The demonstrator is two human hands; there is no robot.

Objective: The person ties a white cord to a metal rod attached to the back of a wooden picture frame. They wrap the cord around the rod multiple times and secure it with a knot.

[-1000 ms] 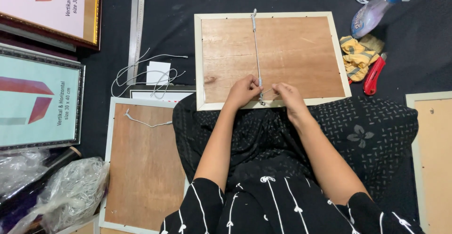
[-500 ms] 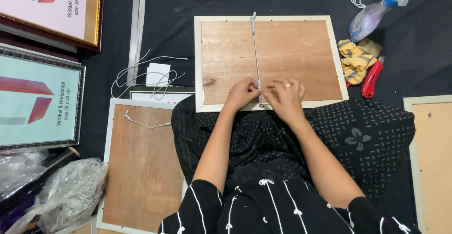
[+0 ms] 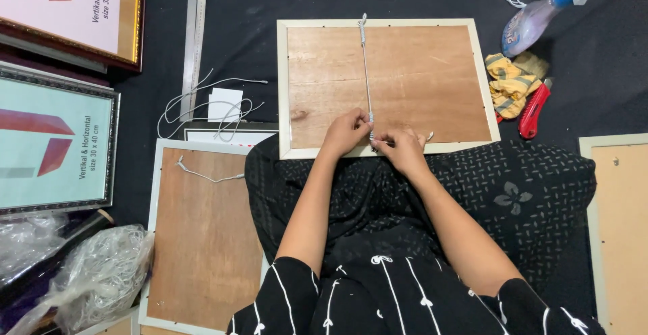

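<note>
Overhead, the work surface is a dark cloth floor (image 3: 223,11). Far left of the hands: two framed prints, one gold-edged (image 3: 74,11), one silver-edged (image 3: 54,146), and a crumpled clear plastic bag (image 3: 94,281) below them. Nearer left: loose white cord (image 3: 202,105) beside a metal ruler (image 3: 194,31), and a white frame lying face-down with brown wooden backing (image 3: 202,240).

Directly ahead of the hands: a white rectangular frame, face-down, brown board backing (image 3: 418,72), its near edge touching the lap. A grey cord (image 3: 365,72) runs taut from the far edge to the hands.

Left hand (image 3: 345,131) curled, fingertips pinching the cord's near end. Right hand (image 3: 399,147) just beside, fingers bent and closed on the same cord end at the frame's edge.

Right of the hands: yellow cloth (image 3: 509,82), red cutter (image 3: 533,109), clear spray bottle (image 3: 540,11).
</note>
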